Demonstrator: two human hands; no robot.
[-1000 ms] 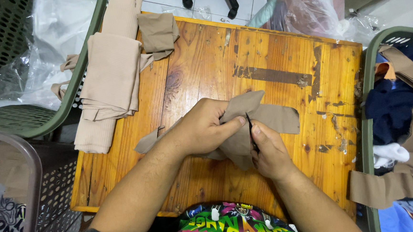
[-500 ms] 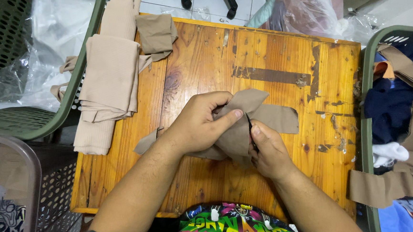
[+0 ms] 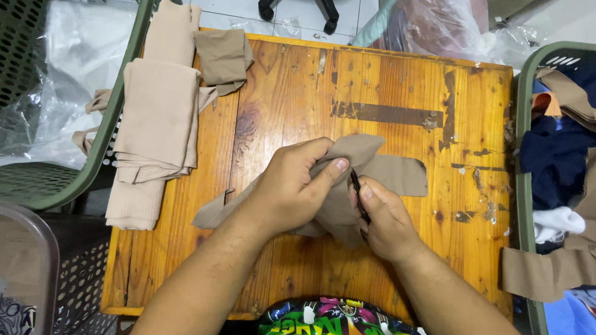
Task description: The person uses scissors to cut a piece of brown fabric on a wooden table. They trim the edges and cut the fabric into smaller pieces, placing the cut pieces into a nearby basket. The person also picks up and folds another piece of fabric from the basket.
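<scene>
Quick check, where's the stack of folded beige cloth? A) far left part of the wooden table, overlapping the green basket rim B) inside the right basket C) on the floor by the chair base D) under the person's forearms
A: the folded beige stack lies on the far left part of the wooden table, overlapping the rim of the green basket, apart from both hands.

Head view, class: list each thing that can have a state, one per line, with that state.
Tan fabric piece: bunched, gripped by both hands.
Left hand: closed on the fabric.
Right hand: pinching a thin dark tool against the fabric.
Stack of beige folded cloths: folded, overhanging the wooden table.
Green basket at right: filled with mixed clothes.
</scene>
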